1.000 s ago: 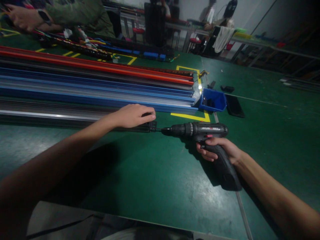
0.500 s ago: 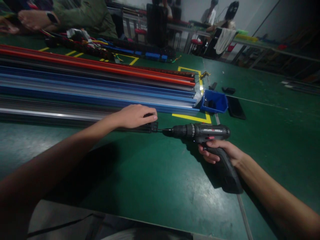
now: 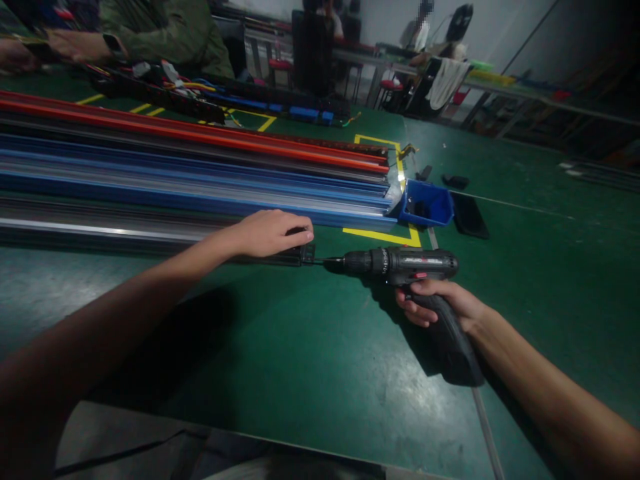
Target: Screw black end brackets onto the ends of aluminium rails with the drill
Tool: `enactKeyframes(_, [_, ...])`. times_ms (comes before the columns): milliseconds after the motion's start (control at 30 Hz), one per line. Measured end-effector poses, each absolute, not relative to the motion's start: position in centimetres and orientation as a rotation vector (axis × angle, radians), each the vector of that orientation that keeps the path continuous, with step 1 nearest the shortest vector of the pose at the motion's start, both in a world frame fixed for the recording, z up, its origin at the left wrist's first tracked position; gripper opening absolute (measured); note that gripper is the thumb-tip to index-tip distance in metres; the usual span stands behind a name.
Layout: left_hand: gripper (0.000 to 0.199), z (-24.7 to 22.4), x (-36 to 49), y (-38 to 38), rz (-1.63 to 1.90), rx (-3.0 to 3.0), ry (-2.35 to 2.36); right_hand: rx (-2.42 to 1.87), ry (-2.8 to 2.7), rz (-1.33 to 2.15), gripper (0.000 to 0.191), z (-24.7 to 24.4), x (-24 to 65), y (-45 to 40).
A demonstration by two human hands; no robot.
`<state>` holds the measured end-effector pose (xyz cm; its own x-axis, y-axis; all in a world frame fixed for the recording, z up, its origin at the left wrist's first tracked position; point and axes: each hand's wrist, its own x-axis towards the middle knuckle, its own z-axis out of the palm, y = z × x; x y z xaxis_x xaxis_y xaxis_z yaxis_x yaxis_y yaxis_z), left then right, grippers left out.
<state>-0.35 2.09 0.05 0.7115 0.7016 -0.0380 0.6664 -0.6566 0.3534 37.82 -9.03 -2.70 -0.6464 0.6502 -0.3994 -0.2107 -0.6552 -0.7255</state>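
Observation:
My right hand (image 3: 433,303) is wrapped round the handle of a black cordless drill (image 3: 423,265), its index finger at the trigger. The drill lies level, pointing left. Its long bit meets the black end piece (image 3: 307,253) of a long dark metal profile (image 3: 125,230). Over that end rests my left hand (image 3: 273,233), closed on the profile with thumb and fingers at its end. The fingers' undersides are hidden. Beyond the dark profile, blue profiles (image 3: 200,183) and red profiles (image 3: 200,123) lie side by side.
A blue bin (image 3: 427,203) with dark small parts stands beyond the drill, beside a flat black object (image 3: 470,215). Yellow tape (image 3: 383,237) marks the green table (image 3: 300,373). Across it, a person in a green sleeve (image 3: 160,37) works near a wired assembly (image 3: 185,87).
The view shifts very slightly. Both hands and the drill keep their places at the profile's end. Across the table, the other person's hands and the wired assembly have moved a little.

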Motion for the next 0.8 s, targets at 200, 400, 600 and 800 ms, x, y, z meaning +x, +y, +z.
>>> enactKeyframes(200, [0.044, -0.02, -0.37, 2.1, 0.144, 2.578, 1.057, -0.897, -0.869, 2.317, 0.022, -2.61, 37.74, -9.0])
enactKeyframes(400, [0.046, 0.08, -0.37, 2.04, 0.143, 2.579, 1.064, -0.89, -0.86, 2.345, 0.023, -2.69, 37.75, -8.92])
enactKeyframes(600, [0.046, -0.05, -0.34, 2.19, 0.143, 2.58, 1.071, -0.892, -0.883, 2.313, 0.021, -2.61, 37.69, -8.96])
enactKeyframes(800, [0.045, -0.05, -0.3, 2.14, 0.143, 2.585, 1.065, -0.907, -0.89, 2.301, 0.022, -2.61, 37.66, -8.96])
